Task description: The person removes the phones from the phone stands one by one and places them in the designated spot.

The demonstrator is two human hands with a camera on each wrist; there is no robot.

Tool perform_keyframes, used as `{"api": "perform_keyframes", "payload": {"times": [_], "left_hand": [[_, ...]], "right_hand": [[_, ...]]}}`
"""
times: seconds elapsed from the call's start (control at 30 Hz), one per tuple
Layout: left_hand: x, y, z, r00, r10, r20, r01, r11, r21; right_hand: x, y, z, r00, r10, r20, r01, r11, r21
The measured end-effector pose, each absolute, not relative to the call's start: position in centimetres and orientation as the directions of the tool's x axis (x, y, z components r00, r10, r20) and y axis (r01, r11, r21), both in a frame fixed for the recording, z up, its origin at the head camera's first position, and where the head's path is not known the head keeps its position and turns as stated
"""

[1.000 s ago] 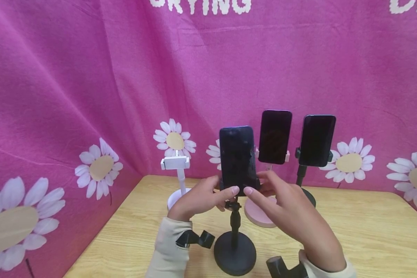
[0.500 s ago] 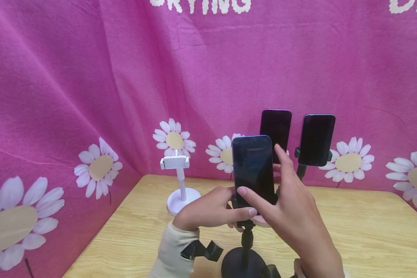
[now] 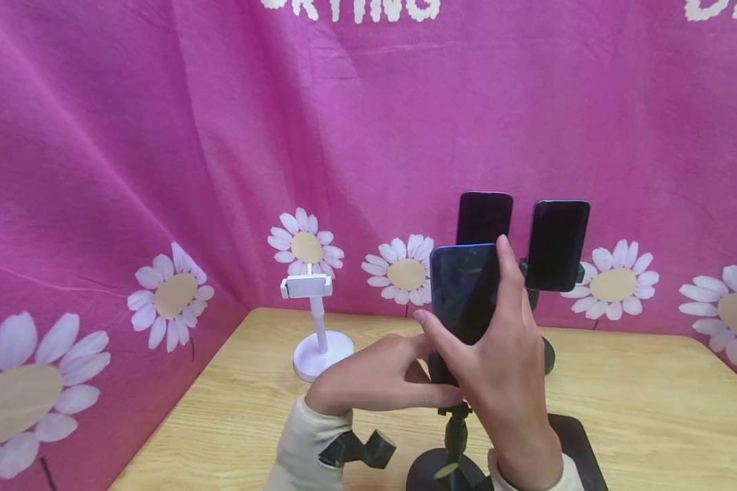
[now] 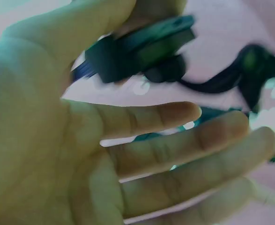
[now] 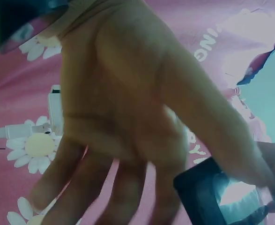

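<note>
A smartphone (image 3: 463,290) with a dark screen stands upright in the clamp of a black phone stand (image 3: 456,436). My left hand (image 3: 374,378) holds the clamp area at the phone's lower end, thumb across the front and fingers behind. In the left wrist view, the black clamp (image 4: 137,51) lies close by the thumb, and the other fingers (image 4: 184,145) are extended. My right hand (image 3: 503,361) grips the phone across its width, with the thumb at its left side and the index finger along its right edge. The phone's corner (image 5: 203,187) shows beside the thumb in the right wrist view.
Behind on the wooden table (image 3: 221,416) are a white phone stand (image 3: 322,348) and two other phones, one partly covered (image 3: 484,217) and one in a dark stand (image 3: 557,245). A flat black slab (image 3: 574,450) shows beside my right wrist. Daisy-printed pink cloth (image 3: 368,123) hangs behind.
The phone and its stand have shifted right and nearer to me. My right hand has moved up from the phone's bottom corner to its sides. My left hand has followed along at the bottom.
</note>
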State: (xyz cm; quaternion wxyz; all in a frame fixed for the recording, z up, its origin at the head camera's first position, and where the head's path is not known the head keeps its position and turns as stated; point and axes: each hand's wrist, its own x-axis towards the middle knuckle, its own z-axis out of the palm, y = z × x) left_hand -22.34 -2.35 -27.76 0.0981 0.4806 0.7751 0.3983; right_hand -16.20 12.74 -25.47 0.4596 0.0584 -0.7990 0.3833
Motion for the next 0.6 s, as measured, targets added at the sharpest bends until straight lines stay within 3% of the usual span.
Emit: {"api": "perform_keyframes", "payload": {"times": [0.2,0.6], "left_hand": [[-22.6,-4.1,-27.1,-0.469,0.772,0.428,0.786,0.145,0.601],[-23.2,-2.8,-27.7,-0.348,0.761,0.548,0.903,0.114,0.415]], "right_hand": [[-16.3,12.7,-25.5,-0.58,0.297,0.758,-0.414,0.694,-0.589],[-16.4,12.6,-25.6,-0.56,0.307,0.769,-0.429,0.687,-0.586]]}}
